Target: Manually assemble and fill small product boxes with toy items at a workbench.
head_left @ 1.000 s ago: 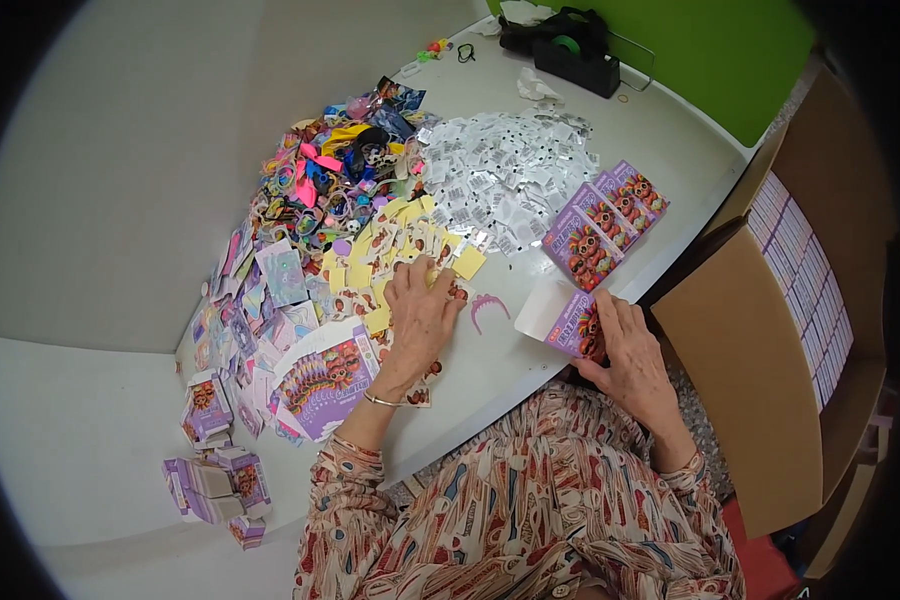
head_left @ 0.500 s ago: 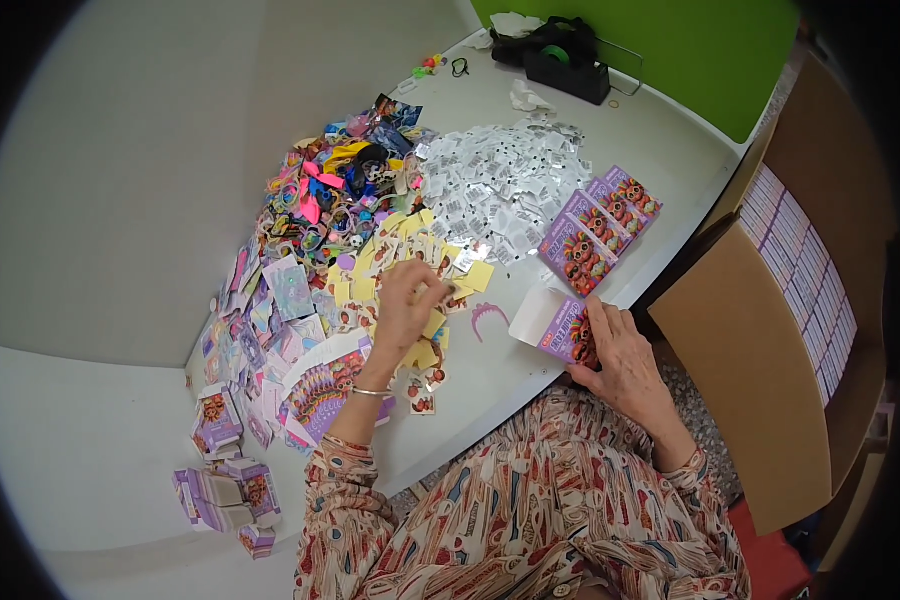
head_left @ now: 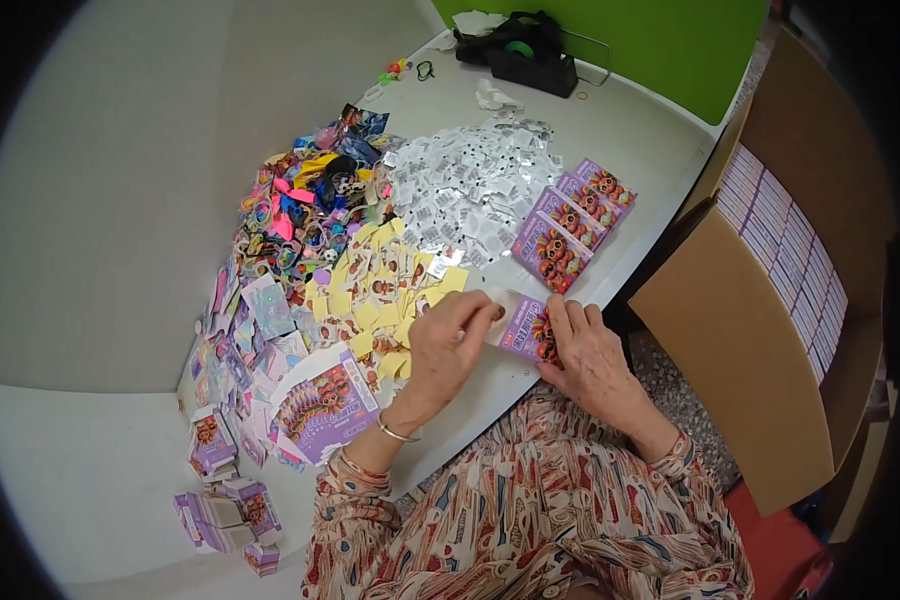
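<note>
Here, near the table edge (head_left: 485,412), right hand (head_left: 596,357) clamps purple box (head_left: 525,329), left hand (head_left: 444,352) pinches small piece (head_left: 498,314).

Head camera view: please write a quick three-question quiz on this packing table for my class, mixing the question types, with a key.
1. Multiple choice: which hand covers the right end of the purple box? A) left; B) right; C) neither.
2. True or false: the open brown carton stands to the right of the table.
3. Fill the gap: the panel behind the black tape dispenser is ____ in colour.

Key: 1. B, the right hand; 2. true; 3. green.
</note>
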The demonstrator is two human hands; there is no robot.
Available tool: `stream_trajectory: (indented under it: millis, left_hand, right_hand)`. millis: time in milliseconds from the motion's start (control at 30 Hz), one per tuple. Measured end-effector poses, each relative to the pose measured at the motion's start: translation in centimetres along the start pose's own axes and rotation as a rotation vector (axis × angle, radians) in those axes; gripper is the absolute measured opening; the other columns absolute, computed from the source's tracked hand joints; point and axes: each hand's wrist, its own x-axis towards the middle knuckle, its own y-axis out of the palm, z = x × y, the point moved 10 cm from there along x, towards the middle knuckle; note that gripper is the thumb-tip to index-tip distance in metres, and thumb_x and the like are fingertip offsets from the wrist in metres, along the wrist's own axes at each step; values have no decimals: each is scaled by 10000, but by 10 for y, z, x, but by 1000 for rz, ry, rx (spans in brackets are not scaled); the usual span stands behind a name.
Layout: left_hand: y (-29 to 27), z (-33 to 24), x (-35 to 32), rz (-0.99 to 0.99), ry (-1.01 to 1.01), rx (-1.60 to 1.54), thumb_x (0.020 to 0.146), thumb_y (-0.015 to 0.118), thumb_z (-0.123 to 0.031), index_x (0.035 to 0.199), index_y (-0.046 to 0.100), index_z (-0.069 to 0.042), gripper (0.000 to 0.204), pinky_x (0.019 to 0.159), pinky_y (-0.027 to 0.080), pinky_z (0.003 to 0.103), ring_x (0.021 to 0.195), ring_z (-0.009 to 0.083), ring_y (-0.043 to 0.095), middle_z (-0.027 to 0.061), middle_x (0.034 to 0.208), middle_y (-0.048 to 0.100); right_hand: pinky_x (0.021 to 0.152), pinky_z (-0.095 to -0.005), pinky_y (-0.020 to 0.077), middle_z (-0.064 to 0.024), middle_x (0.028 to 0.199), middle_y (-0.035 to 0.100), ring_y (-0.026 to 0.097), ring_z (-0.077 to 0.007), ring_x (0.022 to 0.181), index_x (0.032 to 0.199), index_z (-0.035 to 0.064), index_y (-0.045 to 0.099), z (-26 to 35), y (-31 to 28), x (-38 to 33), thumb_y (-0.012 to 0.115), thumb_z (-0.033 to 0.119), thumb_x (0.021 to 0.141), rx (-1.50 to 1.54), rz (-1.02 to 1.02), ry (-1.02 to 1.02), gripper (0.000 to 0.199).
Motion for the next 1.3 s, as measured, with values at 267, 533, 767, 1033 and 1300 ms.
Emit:
stream_trajectory:
  millis: [267,533,767,1033,1300]
  left_hand:
    - [1,10,30,-24,133,64,837,648,-36,964,675,20,142,732,503,316,846,248,639,138,969,639]
    - [24,63,62,-137,166,499,774,722,-171,912,630,-34,216,814,436,382,939,293,533,109,1000,567]
    - [4,62,67,-177,98,230,794,685,-124,850,601,-31,138,796,437,358,890,266,527,94,951,576]
    - [27,29,77,-153,395,352,759,674,-64,828,599,-37,106,795,414,402,890,292,515,70,926,592]
    - [43,30,82,-104,439,439,769,648,-29,867,596,-39,111,804,414,407,911,295,522,86,866,602]
  right_hand:
    - [765,-392,472,-182,1009,521,535,-331,903,1281,-81,352,-15,-2,-8,799,177,646,-1,22,74,818]
    - [722,-386,491,-186,1004,524,541,-327,910,1271,-90,356,-21,-3,-8,800,185,645,-9,32,118,815]
    - [721,-382,492,-185,1004,523,542,-322,909,1271,-92,353,-24,0,-7,803,191,641,15,40,116,824]
    - [755,-391,486,-195,1005,527,544,-335,912,1266,-102,353,-23,-2,-7,804,190,642,13,56,130,823]
    - [767,-397,483,-199,1001,529,546,-345,911,1261,-101,352,-25,2,-8,796,203,655,48,59,133,811]
